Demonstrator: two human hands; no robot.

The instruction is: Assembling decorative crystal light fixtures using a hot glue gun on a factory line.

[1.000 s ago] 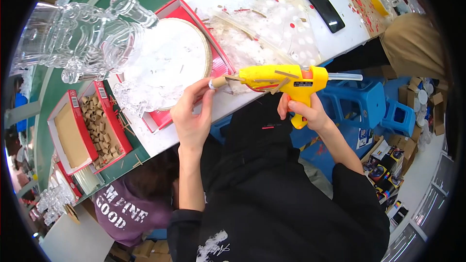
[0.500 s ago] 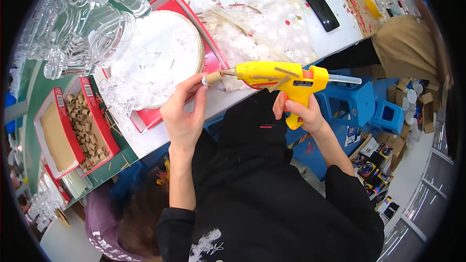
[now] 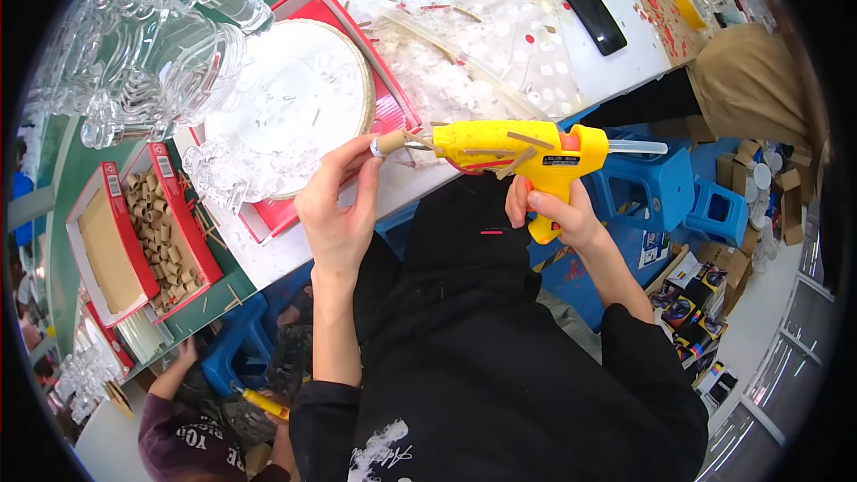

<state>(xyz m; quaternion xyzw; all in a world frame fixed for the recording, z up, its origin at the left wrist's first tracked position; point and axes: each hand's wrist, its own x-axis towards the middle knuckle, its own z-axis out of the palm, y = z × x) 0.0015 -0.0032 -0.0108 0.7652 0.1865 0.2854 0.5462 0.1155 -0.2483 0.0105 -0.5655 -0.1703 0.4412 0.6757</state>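
My right hand [image 3: 555, 214] grips the handle of a yellow glue gun [image 3: 518, 150], its nozzle pointing left. My left hand [image 3: 337, 205] pinches a small cork-like stopper [image 3: 387, 143] right at the nozzle tip. Both hands hover over the near edge of the white table [image 3: 536, 45]. Just beyond my left hand lies a round white disc with a wooden rim [image 3: 299, 107], resting on a red tray [image 3: 393, 112].
Clear glass bottles [image 3: 143, 54] stand at the far left. A red box of small cork tubes [image 3: 161, 232] sits left of the tray. A black phone [image 3: 586, 11] lies farther back. Blue stools [image 3: 661, 192] stand under the table. Another person [image 3: 192, 437] crouches lower left.
Both hands with the glue gun and stopper have stayed together at the table edge; the view has shifted slightly, and the person at the lower left has moved lower.
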